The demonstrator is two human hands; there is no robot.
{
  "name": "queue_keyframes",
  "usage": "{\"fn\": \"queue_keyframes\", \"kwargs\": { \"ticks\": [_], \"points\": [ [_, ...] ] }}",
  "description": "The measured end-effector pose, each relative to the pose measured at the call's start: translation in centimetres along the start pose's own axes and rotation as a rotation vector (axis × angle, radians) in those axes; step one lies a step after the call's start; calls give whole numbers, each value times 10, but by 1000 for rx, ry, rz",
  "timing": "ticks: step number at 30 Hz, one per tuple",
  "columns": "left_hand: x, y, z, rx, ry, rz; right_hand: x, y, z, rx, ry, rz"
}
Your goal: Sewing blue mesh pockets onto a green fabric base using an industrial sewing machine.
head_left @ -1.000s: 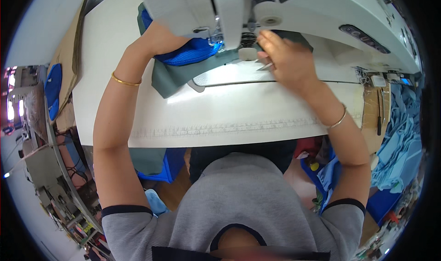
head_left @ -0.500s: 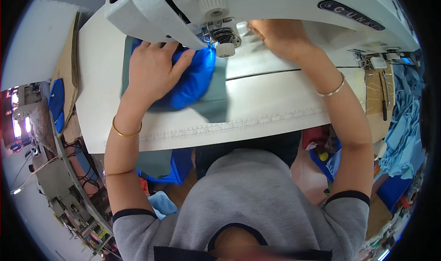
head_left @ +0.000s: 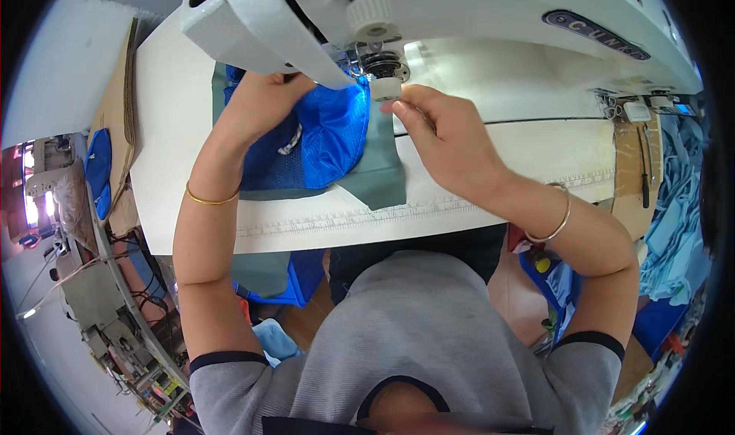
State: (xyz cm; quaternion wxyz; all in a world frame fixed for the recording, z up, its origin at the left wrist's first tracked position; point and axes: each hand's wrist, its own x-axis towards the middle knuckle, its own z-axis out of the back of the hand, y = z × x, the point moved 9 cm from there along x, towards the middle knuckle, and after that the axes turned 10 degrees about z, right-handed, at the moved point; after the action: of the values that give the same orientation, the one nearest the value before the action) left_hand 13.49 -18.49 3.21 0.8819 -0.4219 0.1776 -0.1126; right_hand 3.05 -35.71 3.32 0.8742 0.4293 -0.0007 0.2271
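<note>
A bright blue fabric piece (head_left: pixel 329 140), with a mesh part and a short white cord (head_left: pixel 291 140), lies over a grey-green cloth (head_left: pixel 380 176) beneath the head of a white sewing machine (head_left: pixel 264 29). My left hand (head_left: pixel 264 106) is closed, its thumb and fingers pinching the blue piece left of the needle area; some fingertips are hidden. Just right of the round white knob (head_left: pixel 385 88), my right hand (head_left: pixel 448 133) is closed in a pinch at the grey-green cloth's upper right edge. The needle itself is hidden behind the machine parts.
The white sewing table (head_left: pixel 536 156) has a ruler strip along its near edge. A screwdriver-like tool (head_left: pixel 644 175) lies at the right end. Light blue cloth strips (head_left: pixel 670 236) hang beyond it. Blue bins sit below the table, and cardboard (head_left: pixel 115 121) stands at left.
My right hand has come left and nearer, from behind the needle area to the cloth's edge. My left hand has gone from lying flat to pinching, and the white cord now shows.
</note>
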Motion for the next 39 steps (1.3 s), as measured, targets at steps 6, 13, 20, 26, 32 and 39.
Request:
{"fn": "queue_keyframes", "kwargs": {
  "ticks": [6, 13, 20, 26, 32, 39],
  "points": [
    [-8, -9, -25, 562, 25, -36, -5, -18, -43, 972, -442, -653],
    [-2, -9, -31, 428, -58, -139, 4, -26, -55, 985, -450, -750],
    [-11, -2, -2, 153, -316, -170, 4, -37, -64, 1029, -296, -768],
    [-60, -55, -21, 526, -217, -734, 4, -32, -63, 988, -251, -771],
    [-60, -54, -42, 664, -298, -632, 2, -34, -67, 926, -284, -788],
    [-65, -52, -50, 792, -377, -618, 4, -36, -69, 869, -259, -750]
  ]
}}
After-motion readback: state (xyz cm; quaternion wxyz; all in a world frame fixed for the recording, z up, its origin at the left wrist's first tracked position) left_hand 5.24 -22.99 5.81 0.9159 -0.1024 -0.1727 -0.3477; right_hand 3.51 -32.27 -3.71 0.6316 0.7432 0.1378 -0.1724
